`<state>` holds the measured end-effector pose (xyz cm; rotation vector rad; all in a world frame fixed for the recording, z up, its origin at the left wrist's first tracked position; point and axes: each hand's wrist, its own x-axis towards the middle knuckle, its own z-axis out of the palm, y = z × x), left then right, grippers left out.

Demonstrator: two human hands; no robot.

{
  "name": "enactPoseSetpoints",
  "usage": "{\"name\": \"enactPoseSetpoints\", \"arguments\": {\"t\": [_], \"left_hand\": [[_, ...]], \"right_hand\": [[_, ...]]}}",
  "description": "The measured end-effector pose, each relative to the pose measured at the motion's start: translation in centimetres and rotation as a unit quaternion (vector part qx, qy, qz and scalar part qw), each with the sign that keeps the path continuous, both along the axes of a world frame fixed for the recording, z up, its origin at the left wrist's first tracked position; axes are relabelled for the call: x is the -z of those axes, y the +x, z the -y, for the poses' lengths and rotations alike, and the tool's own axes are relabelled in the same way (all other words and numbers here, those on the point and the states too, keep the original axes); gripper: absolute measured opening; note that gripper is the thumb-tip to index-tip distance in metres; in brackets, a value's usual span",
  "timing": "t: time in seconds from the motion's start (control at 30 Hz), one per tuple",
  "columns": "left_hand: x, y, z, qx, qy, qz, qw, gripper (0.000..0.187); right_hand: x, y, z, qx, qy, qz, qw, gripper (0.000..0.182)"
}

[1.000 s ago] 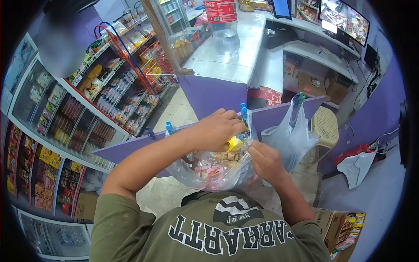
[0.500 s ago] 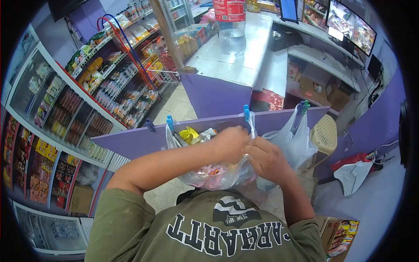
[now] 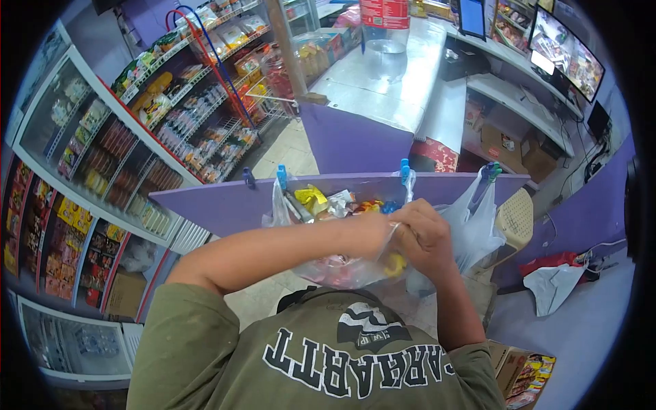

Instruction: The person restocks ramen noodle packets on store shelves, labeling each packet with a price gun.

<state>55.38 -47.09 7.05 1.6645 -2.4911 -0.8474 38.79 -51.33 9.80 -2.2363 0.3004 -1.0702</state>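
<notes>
A clear plastic bag (image 3: pixel 342 273) hangs open from two blue clothespins (image 3: pixel 281 177) on a purple board. Crumpled yellow, silver and red wrappers (image 3: pixel 313 199) show in its mouth. My right hand (image 3: pixel 425 236) is closed, pinching the bag's edge at its right side. Close against it is my left hand (image 3: pixel 374 234), reaching across the bag; it is blurred and its fingers are hidden. To the right, a second, whitish plastic bag (image 3: pixel 475 222) hangs from a green clip (image 3: pixel 492 171).
The purple board (image 3: pixel 212 201) runs across in front of me. Beyond it stands a counter (image 3: pixel 362 92) bearing a large bottle (image 3: pixel 385 34). Snack shelves (image 3: pixel 184 102) and a glass-front fridge (image 3: pixel 75 137) line the left; a beige plastic stool (image 3: pixel 516 222) is at right.
My left hand has moved down from near the clothespin, uncovering more wrappers. My right hand stays at the bag's edge. The view has shifted slightly.
</notes>
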Motion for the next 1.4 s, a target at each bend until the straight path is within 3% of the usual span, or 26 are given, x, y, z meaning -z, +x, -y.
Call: {"name": "enactPoseSetpoints", "arguments": {"t": [0.1, 0.2, 0.23, 0.33, 0.4, 0.47, 0.6, 0.67, 0.73, 0.8, 0.97, 1.07, 1.2, 1.4], "left_hand": [[0.0, -0.2, 0.7, 0.095, -0.043, -0.036, 0.994, 0.029], [-5.6, 0.2, 0.9, 0.023, 0.121, 0.018, 0.992, 0.033], [-4.7, 0.9, 1.9, 0.09, 0.123, 0.058, 0.987, 0.03], [-6.9, 4.4, 0.3, 0.078, 0.063, -0.109, 0.989, 0.028], [-9.9, 5.9, -2.7, -0.036, 0.021, -0.193, 0.98, 0.03], [-12.0, 7.7, -6.7, -0.084, -0.116, -0.141, 0.98, 0.036], [-13.4, 11.0, -16.2, -0.191, -0.163, -0.199, 0.947, 0.039], [-12.5, 12.4, -21.3, -0.252, -0.161, -0.203, 0.933, 0.042], [-10.6, 14.1, -26.5, -0.284, -0.147, -0.179, 0.931, 0.047], [-9.0, 15.2, -31.8, -0.314, -0.145, -0.153, 0.926, 0.049], [-5.3, 18.1, -45.7, -0.394, -0.115, -0.124, 0.903, 0.055], [-5.2, 18.7, -54.6, -0.469, -0.091, -0.122, 0.87, 0.056], [-4.2, 19.3, -65.9, -0.562, -0.07, -0.147, 0.811, 0.058], [-2.2, 19.8, -79.0, -0.679, -0.086, -0.144, 0.714, 0.057]], "right_hand": [[0.0, -0.2, 0.4, -0.006, -0.009, 0.006, 1.0, 0.015], [-0.4, -0.3, 0.5, -0.005, -0.019, -0.004, 1.0, 0.016], [-0.6, -0.2, 0.6, -0.004, -0.021, -0.009, 1.0, 0.016], [-1.2, -0.2, 0.3, 0.003, -0.023, -0.052, 0.998, 0.019], [-1.1, -0.3, 0.1, 0.007, -0.041, -0.091, 0.995, 0.021], [-1.0, -0.2, -0.3, 0.021, -0.057, -0.115, 0.992, 0.024], [-2.5, 0.3, -2.8, 0.084, -0.087, -0.08, 0.989, 0.029], [-4.1, 1.0, -5.4, 0.158, -0.091, -0.036, 0.983, 0.03], [-4.8, 2.3, -8.5, 0.152, -0.066, 0.015, 0.986, 0.029], [-5.8, 4.6, -11.4, 0.058, -0.167, 0.01, 0.984, 0.025], [-5.1, 15.3, -23.0, -0.193, -0.211, -0.034, 0.958, 0.02], [-3.4, 22.5, -30.8, -0.31, -0.241, -0.09, 0.915, 0.02], [-1.7, 30.7, -39.9, -0.431, -0.26, -0.174, 0.846, 0.022], [0.0, 42.6, -50.1, -0.53, -0.283, -0.159, 0.784, 0.03]]}}
